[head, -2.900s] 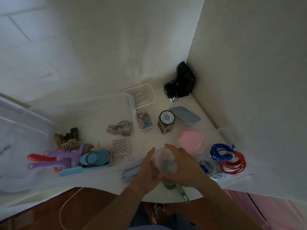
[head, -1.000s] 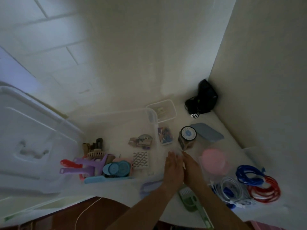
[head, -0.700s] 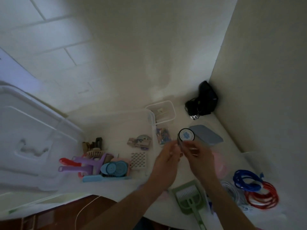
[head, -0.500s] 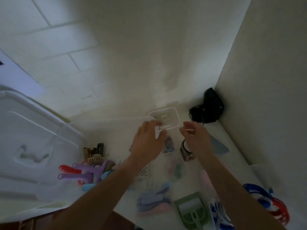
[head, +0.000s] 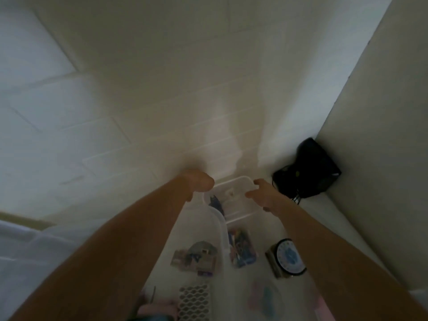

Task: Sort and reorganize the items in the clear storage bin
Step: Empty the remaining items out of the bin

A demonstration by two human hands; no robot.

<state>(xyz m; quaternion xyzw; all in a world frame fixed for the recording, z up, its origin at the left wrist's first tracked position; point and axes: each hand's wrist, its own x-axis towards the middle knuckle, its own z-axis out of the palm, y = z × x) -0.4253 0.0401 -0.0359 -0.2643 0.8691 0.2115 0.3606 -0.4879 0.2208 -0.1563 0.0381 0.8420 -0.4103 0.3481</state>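
Note:
A small clear container [head: 234,181] stands at the back of the white surface, just beyond the far corner of the large clear storage bin [head: 220,222]. A dark blue item and a small pale piece lie in it. My left hand [head: 199,184] is curled over its left end. My right hand [head: 261,195] holds its right rim between thumb and fingers. Inside the bin lie a pack of cards [head: 196,258] and a white lattice piece [head: 194,302]. My forearms hide the rest of the bin.
A small clear box of coloured bits [head: 240,249] and a jar with a black and blue lid [head: 287,258] stand right of the bin. A black object [head: 310,172] fills the corner by the right wall. The tiled wall rises right behind the container.
Both hands have reached forward from the jar and bin edge to the small clear container at the back and closed on its two ends. The view has tilted up and closer.

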